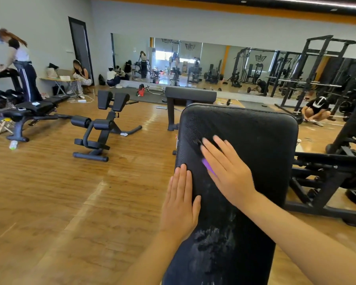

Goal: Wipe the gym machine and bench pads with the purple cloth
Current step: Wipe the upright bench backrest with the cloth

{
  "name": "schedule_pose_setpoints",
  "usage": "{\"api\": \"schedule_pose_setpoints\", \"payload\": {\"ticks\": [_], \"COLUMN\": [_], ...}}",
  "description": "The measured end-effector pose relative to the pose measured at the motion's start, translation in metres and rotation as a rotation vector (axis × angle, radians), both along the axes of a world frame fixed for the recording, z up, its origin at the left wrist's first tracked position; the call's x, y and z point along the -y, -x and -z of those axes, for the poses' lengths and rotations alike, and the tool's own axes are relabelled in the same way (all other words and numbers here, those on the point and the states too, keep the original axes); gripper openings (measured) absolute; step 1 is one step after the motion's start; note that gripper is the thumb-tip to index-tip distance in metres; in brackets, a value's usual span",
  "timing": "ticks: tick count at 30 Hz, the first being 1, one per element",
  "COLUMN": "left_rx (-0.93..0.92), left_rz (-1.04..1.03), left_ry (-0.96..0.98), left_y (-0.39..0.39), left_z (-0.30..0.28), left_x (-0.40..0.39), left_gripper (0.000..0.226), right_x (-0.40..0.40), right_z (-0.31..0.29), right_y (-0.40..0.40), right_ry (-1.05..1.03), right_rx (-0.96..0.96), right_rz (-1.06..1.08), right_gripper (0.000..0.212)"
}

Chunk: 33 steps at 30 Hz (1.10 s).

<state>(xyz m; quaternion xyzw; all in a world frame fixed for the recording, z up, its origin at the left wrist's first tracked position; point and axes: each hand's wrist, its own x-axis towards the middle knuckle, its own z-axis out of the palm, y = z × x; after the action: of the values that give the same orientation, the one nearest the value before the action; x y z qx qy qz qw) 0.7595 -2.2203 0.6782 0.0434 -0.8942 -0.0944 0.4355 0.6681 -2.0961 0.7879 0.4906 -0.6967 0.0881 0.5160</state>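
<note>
Wooden plank flooring (56, 192) runs across a gym with grey walls, and a long mirror (193, 62) on the far wall reflects racks and machines. Up close, a black bench pad (255, 145) slopes away from the camera, with whitish smears on its lower part. The left hand (180, 202) lies flat on the pad's left edge, fingers straight and close together. The right hand (228, 171) presses flat on the pad's middle, fingers slightly spread, over the purple cloth (207, 164); only a small strip of the cloth shows at the hand's left side. Two other black benches stand on the floor to the left: a long one (29, 114) with small objects on it, and a shorter one with roller pads (103, 124). One bottle (13, 145) lies on the floor near the long one. One person (23, 62) stands at far left, one sits against the wall (81, 76), and one crouches at right (317, 110) beside a black rack (308, 64).
</note>
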Motion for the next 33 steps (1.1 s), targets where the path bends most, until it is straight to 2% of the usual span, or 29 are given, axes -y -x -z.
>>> {"api": "schedule_pose_setpoints", "payload": {"ticks": [2, 4, 6, 10, 13, 16, 20, 25, 29, 33], "left_rx": [0.014, 0.016, 0.024, 0.025, 0.024, 0.04, 0.054, 0.058, 0.064, 0.063], "left_rz": [-0.017, -0.04, -0.046, -0.029, -0.014, -0.005, 0.019, 0.042, 0.108, 0.092], "left_ry": [0.018, 0.029, 0.031, 0.028, 0.022, 0.039, 0.058, 0.038, 0.034, 0.049], "left_y": [-0.001, -0.003, -0.004, -0.007, -0.009, -0.012, -0.014, -0.015, -0.018, -0.017], "left_z": [-0.003, -0.003, -0.001, 0.002, 0.0, 0.0, 0.005, 0.008, 0.009, 0.009], "left_x": [0.001, 0.0, 0.0, 0.0, 0.0, 0.003, 0.008, 0.008, 0.014, 0.018], "left_gripper": [0.062, 0.062, 0.062, 0.062, 0.063, 0.066, 0.065, 0.066, 0.067, 0.069], "right_x": [0.051, 0.069, 0.049, -0.043, -0.083, -0.073, -0.06, -0.061, -0.036, 0.041], "right_z": [-0.036, -0.052, -0.038, 0.038, 0.079, 0.077, 0.073, 0.085, 0.066, 0.003], "right_y": [0.002, 0.004, 0.005, -0.01, -0.018, -0.018, -0.01, -0.011, -0.013, -0.005], "right_ry": [0.071, 0.078, 0.041, -0.062, -0.1, -0.023, -0.011, 0.054, 0.119, 0.177], "right_rx": [-0.016, -0.023, -0.008, 0.045, 0.148, 0.169, 0.035, 0.086, 0.065, 0.005], "right_rz": [-0.032, -0.038, -0.047, -0.03, -0.012, -0.021, -0.033, -0.01, -0.044, -0.101], "right_gripper": [0.035, 0.037, 0.035, 0.031, 0.036, 0.039, 0.031, 0.035, 0.032, 0.028]}}
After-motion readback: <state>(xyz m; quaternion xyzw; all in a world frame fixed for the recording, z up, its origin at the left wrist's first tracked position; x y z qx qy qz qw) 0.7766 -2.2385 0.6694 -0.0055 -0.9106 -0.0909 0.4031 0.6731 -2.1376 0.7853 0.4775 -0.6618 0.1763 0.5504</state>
